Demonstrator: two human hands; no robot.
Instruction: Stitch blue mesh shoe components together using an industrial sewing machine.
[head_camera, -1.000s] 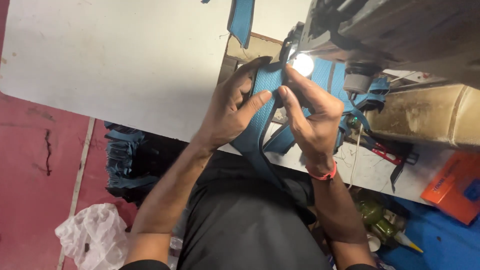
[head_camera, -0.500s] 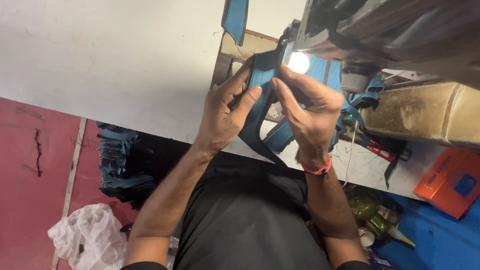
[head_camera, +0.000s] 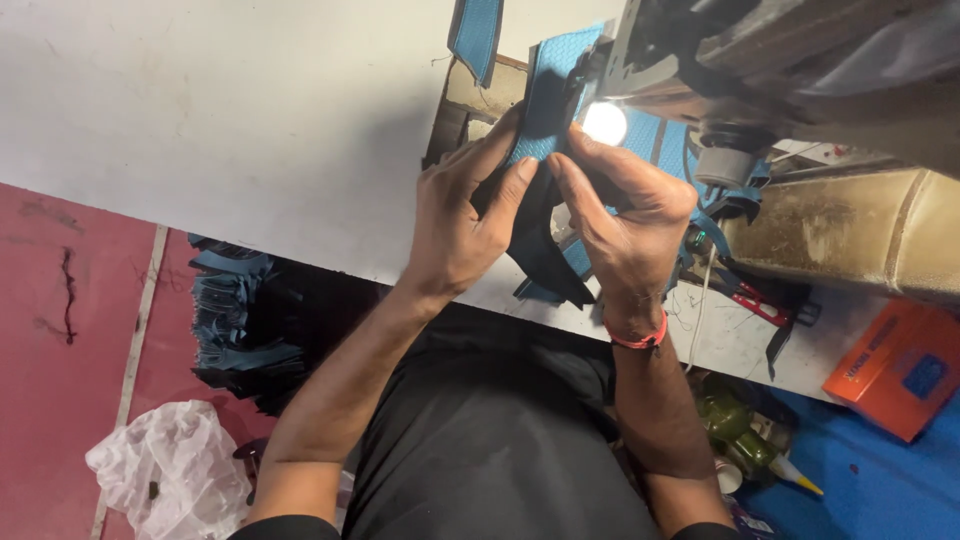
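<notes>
- Teal woven strip (head_camera: 545, 105) sits at the head of the sewing machine (head_camera: 800, 60), just left of the machine's lamp (head_camera: 604, 122), pinched between both hands; a dark lining piece (head_camera: 545, 255) hangs from it toward the person's body
- Left hand (head_camera: 460, 215): fingers (head_camera: 520, 175) closed on the strip's left edge, thumb on top, the other fingers under the fabric
- Right hand (head_camera: 625, 215): fingers (head_camera: 570, 170) clamped on the strip's right edge, just below the lamp; red band (head_camera: 640, 340) at the wrist
- Needle area is hidden behind the strip and the glare of the lamp; cannot tell whether the presser foot is down
- Judgement: the step looks like lining up the layers at the machine; doing it well likely means keeping both edges flush, holding even tension from both sides, and keeping fingertips clear of the needle line
- Judgement: the hanging lining could drag the strip askew; supporting it on the bench (head_camera: 250, 130) would help
- More teal pieces (head_camera: 235, 320) are stacked below the bench edge, well left of the machine; an orange box (head_camera: 900, 370) lies below the machine to the right
</notes>
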